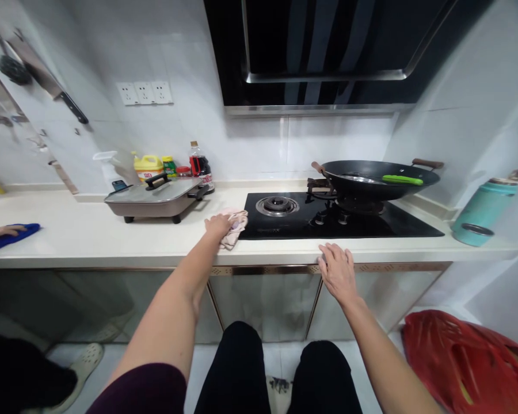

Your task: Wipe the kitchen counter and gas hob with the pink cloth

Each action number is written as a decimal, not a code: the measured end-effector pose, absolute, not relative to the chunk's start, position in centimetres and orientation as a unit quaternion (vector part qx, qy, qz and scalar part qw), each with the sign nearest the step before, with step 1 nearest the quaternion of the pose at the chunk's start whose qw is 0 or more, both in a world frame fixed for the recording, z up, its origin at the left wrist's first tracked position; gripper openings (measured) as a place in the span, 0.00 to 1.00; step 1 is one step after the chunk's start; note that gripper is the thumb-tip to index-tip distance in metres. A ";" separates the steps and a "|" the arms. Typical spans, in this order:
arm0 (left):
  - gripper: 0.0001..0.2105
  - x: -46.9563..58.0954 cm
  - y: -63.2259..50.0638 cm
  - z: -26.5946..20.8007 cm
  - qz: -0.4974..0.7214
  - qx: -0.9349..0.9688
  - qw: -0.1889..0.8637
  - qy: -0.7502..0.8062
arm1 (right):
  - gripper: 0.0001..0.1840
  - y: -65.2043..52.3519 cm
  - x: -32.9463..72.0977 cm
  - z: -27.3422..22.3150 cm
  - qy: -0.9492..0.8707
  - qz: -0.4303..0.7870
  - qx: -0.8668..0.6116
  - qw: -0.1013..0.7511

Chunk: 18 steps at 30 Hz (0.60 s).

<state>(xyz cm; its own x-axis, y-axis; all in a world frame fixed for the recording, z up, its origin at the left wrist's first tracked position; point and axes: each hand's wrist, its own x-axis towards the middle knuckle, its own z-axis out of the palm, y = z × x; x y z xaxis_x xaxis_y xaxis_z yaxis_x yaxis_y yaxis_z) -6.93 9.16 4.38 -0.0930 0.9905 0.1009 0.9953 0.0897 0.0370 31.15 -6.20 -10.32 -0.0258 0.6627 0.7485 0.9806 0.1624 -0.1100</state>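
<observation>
A crumpled pale pink cloth (235,227) lies at the left edge of the black gas stove (285,226). My left hand (218,226) is closed over the cloth and presses it on the white countertop (190,234). Fingers loosely spread, my right hand (337,270) rests at the counter's front edge, below the stove, with nothing in it. On the stove's right side sits a large black wok (366,181), with a green-handled utensil (402,180) in it. The left burner (277,206) is bare.
An electric pan (155,198) with a glass lid stands left of my left hand, bottles (200,164) behind it. A teal canister (483,210) is at the right end. Another person's hand (9,231) holds a blue cloth (26,232) far left. A range hood (319,52) hangs above.
</observation>
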 end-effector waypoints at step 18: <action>0.28 -10.1 -2.2 0.8 -0.068 -0.756 0.127 -0.638 | 0.21 -5.3 30.6 -11.7 -0.647 -0.259 -0.601 0.391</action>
<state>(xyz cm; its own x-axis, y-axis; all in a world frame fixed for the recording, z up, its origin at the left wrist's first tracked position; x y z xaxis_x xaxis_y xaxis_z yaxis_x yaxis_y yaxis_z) -10.08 -2.16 0.81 0.1768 0.9477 0.2656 0.9825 -0.1538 -0.1053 30.60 -5.33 -11.73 0.0286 0.5756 0.8172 0.9804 0.1432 -0.1352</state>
